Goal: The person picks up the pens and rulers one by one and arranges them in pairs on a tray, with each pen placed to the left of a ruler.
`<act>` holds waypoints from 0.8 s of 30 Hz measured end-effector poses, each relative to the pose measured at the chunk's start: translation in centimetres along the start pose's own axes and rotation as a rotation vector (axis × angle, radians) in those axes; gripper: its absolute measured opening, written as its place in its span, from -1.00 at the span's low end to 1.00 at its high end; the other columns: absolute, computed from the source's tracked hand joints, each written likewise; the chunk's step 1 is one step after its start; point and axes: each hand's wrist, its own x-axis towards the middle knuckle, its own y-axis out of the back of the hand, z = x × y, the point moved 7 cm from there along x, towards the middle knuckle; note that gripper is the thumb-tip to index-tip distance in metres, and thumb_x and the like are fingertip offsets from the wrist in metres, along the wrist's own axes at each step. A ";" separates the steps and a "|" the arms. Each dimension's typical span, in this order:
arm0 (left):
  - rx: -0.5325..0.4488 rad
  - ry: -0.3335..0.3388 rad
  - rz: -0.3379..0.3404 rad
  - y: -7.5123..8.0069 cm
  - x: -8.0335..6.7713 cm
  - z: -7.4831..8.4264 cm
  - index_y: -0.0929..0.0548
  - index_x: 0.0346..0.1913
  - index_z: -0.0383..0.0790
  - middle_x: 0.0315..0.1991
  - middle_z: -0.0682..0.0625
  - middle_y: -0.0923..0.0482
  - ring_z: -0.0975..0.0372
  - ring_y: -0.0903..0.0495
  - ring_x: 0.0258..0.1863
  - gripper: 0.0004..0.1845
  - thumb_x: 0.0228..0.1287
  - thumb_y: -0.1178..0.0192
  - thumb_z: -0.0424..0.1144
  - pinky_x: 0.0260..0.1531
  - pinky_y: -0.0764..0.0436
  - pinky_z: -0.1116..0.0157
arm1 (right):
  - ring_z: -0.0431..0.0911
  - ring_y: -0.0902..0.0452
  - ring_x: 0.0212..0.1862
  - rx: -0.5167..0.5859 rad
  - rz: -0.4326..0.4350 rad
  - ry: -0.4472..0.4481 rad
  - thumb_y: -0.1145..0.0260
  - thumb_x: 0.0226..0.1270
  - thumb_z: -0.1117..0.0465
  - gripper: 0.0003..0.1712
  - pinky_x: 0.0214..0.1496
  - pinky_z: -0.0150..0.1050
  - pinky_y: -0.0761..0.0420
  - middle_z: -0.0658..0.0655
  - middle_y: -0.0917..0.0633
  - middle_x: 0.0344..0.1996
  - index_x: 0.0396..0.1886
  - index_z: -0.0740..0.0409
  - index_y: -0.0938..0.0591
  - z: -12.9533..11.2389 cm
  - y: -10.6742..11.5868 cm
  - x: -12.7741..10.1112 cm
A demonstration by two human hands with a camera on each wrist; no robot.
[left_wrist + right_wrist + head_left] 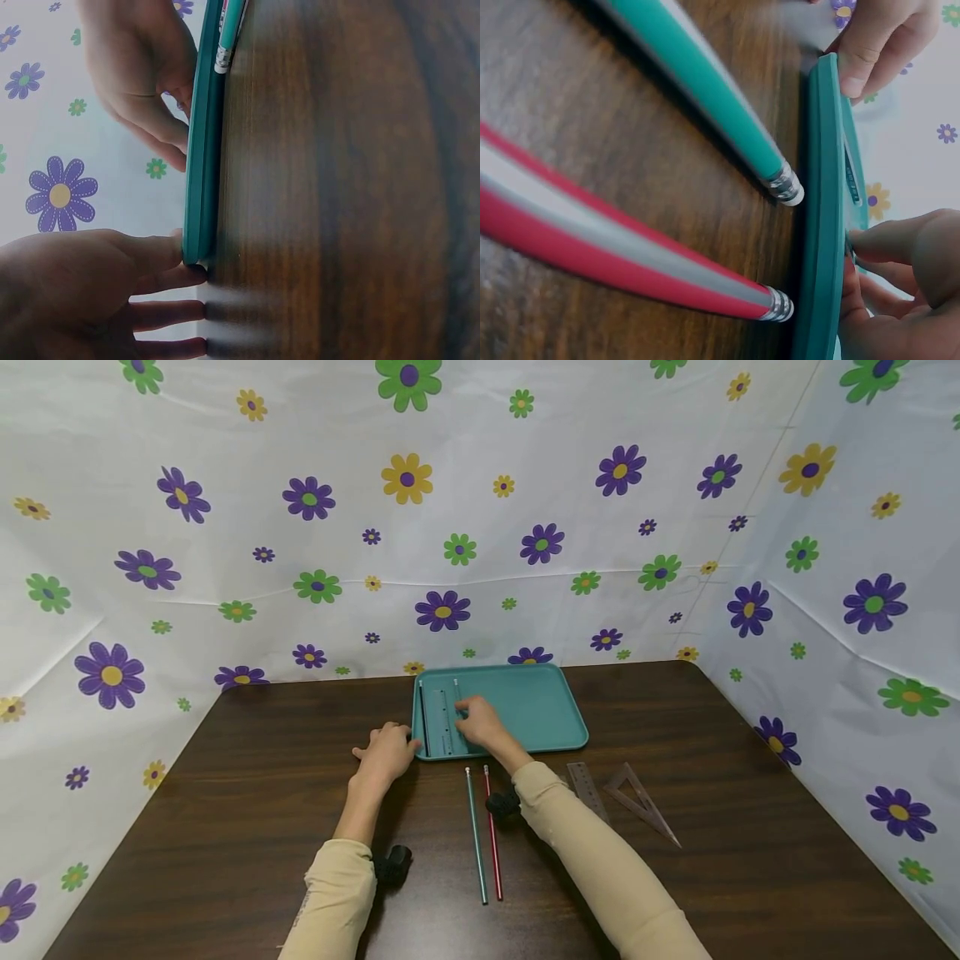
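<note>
My left hand (pixel 386 752) is at the left side of a teal tray (pixel 536 710). Its thumb touches the rim near the front corner, and the other fingers reach down to the tabletop outside it. Inside the tray, my right hand (pixel 483 724) pinches a slim pencil-like stick (pixel 456 683) between thumb and fingertips; the hand hides much of it. To its left, a clear ruler (pixel 444 722) and a thin black pencil (pixel 424 718) lie lengthwise, side by side.
In front of the tray lie a green pencil (pixel 476 835) and a red pencil (pixel 493 835), eraser ends toward it. A transparent ruler (pixel 588 789) and a set square (pixel 641 802) lie right of the right forearm. Flowered cloth hangs behind the dark wooden table (pixel 262 827).
</note>
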 end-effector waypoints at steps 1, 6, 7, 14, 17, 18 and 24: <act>-0.002 0.000 -0.002 0.0 0.0 0.0 -0.42 0.39 -0.36 0.45 -0.36 -0.23 -0.35 -0.12 0.43 -0.47 0.53 -0.06 -0.10 0.22 0.06 -0.58 | 0.12 -0.42 0.35 -0.010 0.000 0.010 -0.14 0.40 0.43 -0.49 0.03 -0.15 -0.50 0.30 -0.50 0.34 0.33 0.38 -0.48 -0.1 0.0 0.0; -0.002 -0.002 -0.001 0.1 -0.1 0.1 -0.42 0.39 -0.36 0.44 -0.37 -0.24 -0.36 -0.13 0.42 -0.47 0.53 -0.06 -0.10 0.21 0.05 -0.58 | 0.19 -0.31 0.43 -0.049 0.001 0.040 -0.15 0.39 0.45 -0.50 0.39 -0.01 -0.45 0.34 -0.51 0.32 0.31 0.43 -0.48 -0.5 0.0 -0.2; 0.002 -0.002 -0.001 0.1 -0.1 0.1 -0.42 0.39 -0.36 0.43 -0.37 -0.24 -0.36 -0.13 0.42 -0.47 0.53 -0.06 -0.10 0.21 0.05 -0.58 | 0.20 -0.31 0.43 -0.052 0.002 0.043 -0.16 0.39 0.44 -0.50 0.42 0.02 -0.41 0.35 -0.50 0.32 0.31 0.44 -0.48 -0.6 0.0 -0.3; 0.009 0.001 -0.010 0.0 -0.2 0.1 -0.40 0.40 -0.37 0.45 -0.37 -0.22 -0.35 -0.11 0.43 -0.46 0.54 -0.04 -0.11 0.23 0.05 -0.57 | 0.21 -0.28 0.43 -0.029 0.011 0.033 -0.21 0.39 0.36 -0.45 0.46 0.06 -0.35 0.38 -0.41 0.36 0.36 0.40 -0.44 -0.3 -0.1 -0.7; 0.008 0.004 -0.008 0.2 -0.4 0.3 -0.40 0.40 -0.37 0.45 -0.36 -0.22 -0.34 -0.11 0.44 -0.47 0.54 -0.03 -0.11 0.24 0.04 -0.56 | 0.21 -0.28 0.43 -0.021 0.008 0.036 -0.23 0.38 0.35 -0.43 0.46 0.07 -0.35 0.37 -0.41 0.36 0.37 0.37 -0.43 -0.2 0.0 -0.9; 0.010 0.002 -0.008 0.2 -0.5 0.4 -0.40 0.40 -0.37 0.45 -0.37 -0.22 -0.34 -0.10 0.44 -0.47 0.54 -0.03 -0.12 0.23 0.04 -0.57 | 0.21 -0.28 0.43 -0.020 0.007 0.039 -0.23 0.38 0.35 -0.43 0.46 0.07 -0.35 0.37 -0.41 0.36 0.37 0.37 -0.43 -0.2 0.0 -0.9; 0.008 -0.007 -0.011 0.2 -0.5 0.4 -0.39 0.40 -0.38 0.45 -0.38 -0.21 -0.36 -0.09 0.44 -0.47 0.55 -0.02 -0.12 0.22 0.05 -0.58 | 0.21 -0.26 0.45 -0.012 -0.020 0.049 -0.22 0.40 0.33 -0.39 0.47 0.07 -0.33 0.36 -0.37 0.39 0.42 0.35 -0.39 -0.1 -0.1 -1.2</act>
